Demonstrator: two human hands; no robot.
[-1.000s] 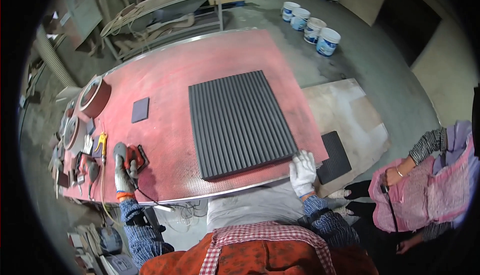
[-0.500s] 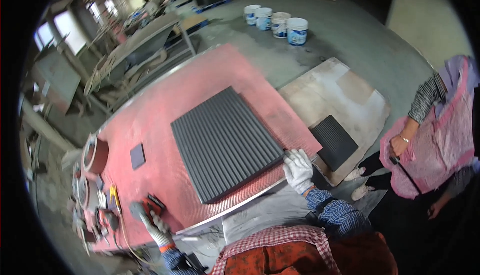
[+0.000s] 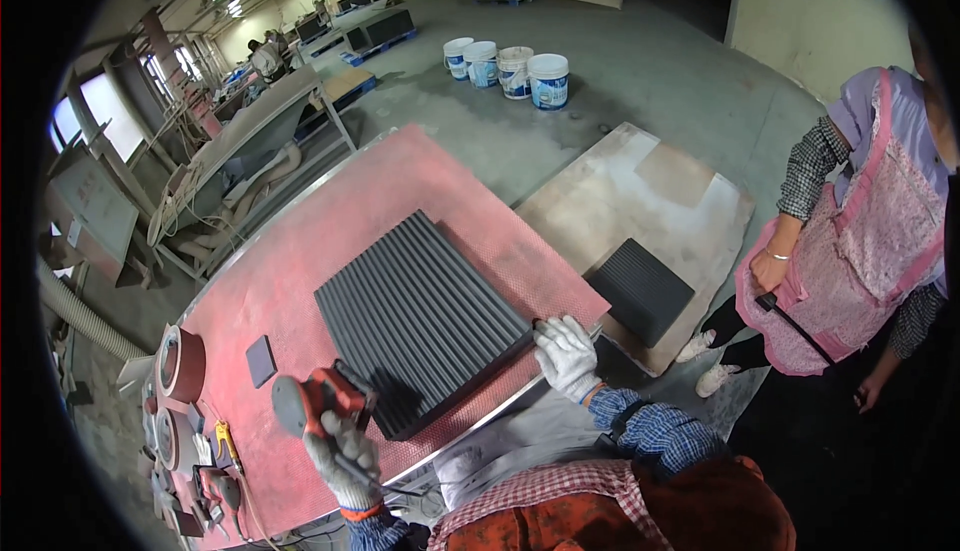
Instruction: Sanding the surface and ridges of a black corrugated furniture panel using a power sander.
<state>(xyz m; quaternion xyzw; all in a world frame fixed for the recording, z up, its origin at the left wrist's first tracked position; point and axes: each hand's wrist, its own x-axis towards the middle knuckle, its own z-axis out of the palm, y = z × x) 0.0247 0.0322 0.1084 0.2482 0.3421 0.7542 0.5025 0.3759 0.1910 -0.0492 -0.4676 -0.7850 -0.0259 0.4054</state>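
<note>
On the red-covered table lies a thick black panel with parallel ribs across its top. My left hand, in a white glove, is wrapped around a red and black power sander. The sander is raised beside the panel's near left corner; whether it touches the panel I cannot tell. Against the panel's right corner rests my gloved right hand, its fingers stretched out over the table edge area.
Tape rolls, a yellow-handled tool and a second red tool crowd the table's left end. A small dark block lies nearby. Another ribbed panel is on a board. A co-worker stands right; buckets stand beyond.
My left hand has brought the sander up and to the right, close to the panel's near left corner. My right hand stays at the panel's right corner. The whole view has shifted.
</note>
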